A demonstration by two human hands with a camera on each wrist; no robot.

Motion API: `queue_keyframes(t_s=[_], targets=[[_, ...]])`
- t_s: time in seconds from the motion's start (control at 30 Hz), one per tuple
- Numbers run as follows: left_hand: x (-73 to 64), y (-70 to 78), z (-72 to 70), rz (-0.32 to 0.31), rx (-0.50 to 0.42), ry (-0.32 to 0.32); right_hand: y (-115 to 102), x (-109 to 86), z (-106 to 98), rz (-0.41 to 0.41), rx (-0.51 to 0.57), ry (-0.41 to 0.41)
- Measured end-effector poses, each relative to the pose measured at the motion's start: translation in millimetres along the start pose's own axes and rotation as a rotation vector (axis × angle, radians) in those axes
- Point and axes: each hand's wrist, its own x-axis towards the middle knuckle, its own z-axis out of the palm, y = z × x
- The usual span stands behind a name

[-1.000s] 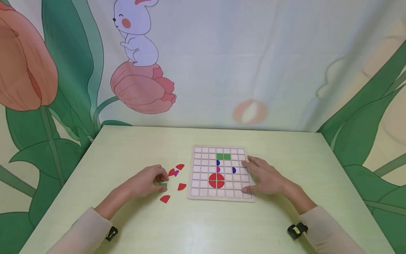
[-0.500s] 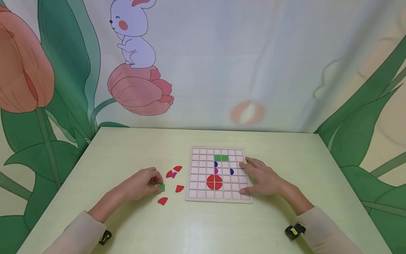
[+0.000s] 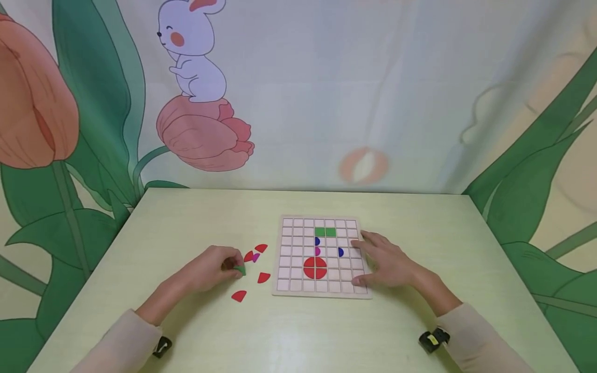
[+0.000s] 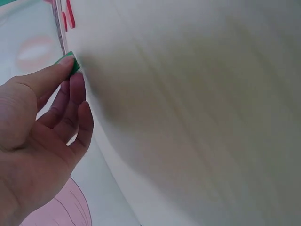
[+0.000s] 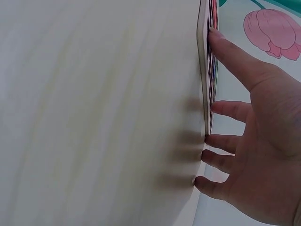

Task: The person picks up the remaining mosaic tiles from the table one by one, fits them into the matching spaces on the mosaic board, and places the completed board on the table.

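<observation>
My left hand (image 3: 215,268) pinches a small green square tile (image 3: 240,270) between thumb and fingers, just above the table left of the board. In the left wrist view the green tile (image 4: 75,67) sticks out past the thumb tip. A square wooden grid board (image 3: 322,296) lies flat in the middle. On its cells are two green squares (image 3: 325,232), a red circle of quarter pieces (image 3: 315,268), two blue half-circles (image 3: 341,252) and a magenta half-circle (image 3: 317,251). My right hand (image 3: 389,263) rests on the board's right edge, fingers spread.
Several red quarter-circle pieces (image 3: 264,277) and a magenta piece (image 3: 255,257) lie loose on the table (image 3: 298,336) between my left hand and the board. A printed curtain (image 3: 298,93) hangs behind the table's far edge.
The green tile, lying near my left fingers at first, is now pinched and tilted in them. The left hand has shifted slightly right over the last half second. My right hand stays on the board.
</observation>
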Motion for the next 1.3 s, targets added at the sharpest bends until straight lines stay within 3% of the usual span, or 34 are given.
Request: queue_keyframes(t_s=[0.23, 0.43, 0.7, 0.97, 1.3], targets=[[22.8, 21.5, -2.3, 0.081, -0.014, 0.063, -2, 2.0, -4, -0.010, -0.006, 0.002], [51.9, 45.9, -7.3, 0.123, -0.048, 0.067, -3, 4.2, -6, -0.001, -0.001, 0.005], [95.3, 70.5, 4.6, 0.114, -0.092, 0.133, 0, 1.0, 4, 0.027, -0.001, -0.009], [132.7, 90.9, 16.3, 0.147, -0.175, 0.135, -1, -0.2, 5, 0.031, -0.002, -0.002], [169.5, 107.9, 30.4, 0.092, -0.219, 0.121, -2, 0.4, 1, 0.049, 0.012, -0.009]])
